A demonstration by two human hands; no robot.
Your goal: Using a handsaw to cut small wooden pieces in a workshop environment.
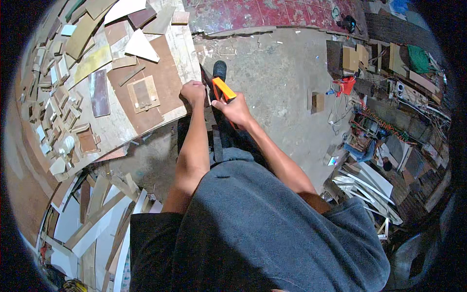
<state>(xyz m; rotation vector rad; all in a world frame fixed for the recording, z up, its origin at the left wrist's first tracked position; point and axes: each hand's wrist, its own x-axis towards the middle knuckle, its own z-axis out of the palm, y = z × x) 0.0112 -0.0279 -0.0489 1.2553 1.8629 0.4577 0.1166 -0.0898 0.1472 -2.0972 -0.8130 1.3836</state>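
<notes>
At the right edge of the wooden worktable [172, 58], my left hand [193, 93] is closed, with what is in its fingers hidden. Just to its right, my right hand [233, 109] is wrapped round an orange and yellow hand tool [224, 88], held over a dark narrow piece beside the table edge; I cannot tell whether they touch. A small framed wooden piece [143, 93] lies on a brown board [120, 78] to the left of my hands. My shoe [219, 69] is on the floor beyond the tool.
Scrap boards and small offcuts [63, 112] cover the table's left side. More boards [92, 228] lean at lower left. A red tiled strip [272, 12] crosses the back. Cables, a red tool [344, 85] and stacked panels [369, 190] line the right of the concrete floor [287, 73].
</notes>
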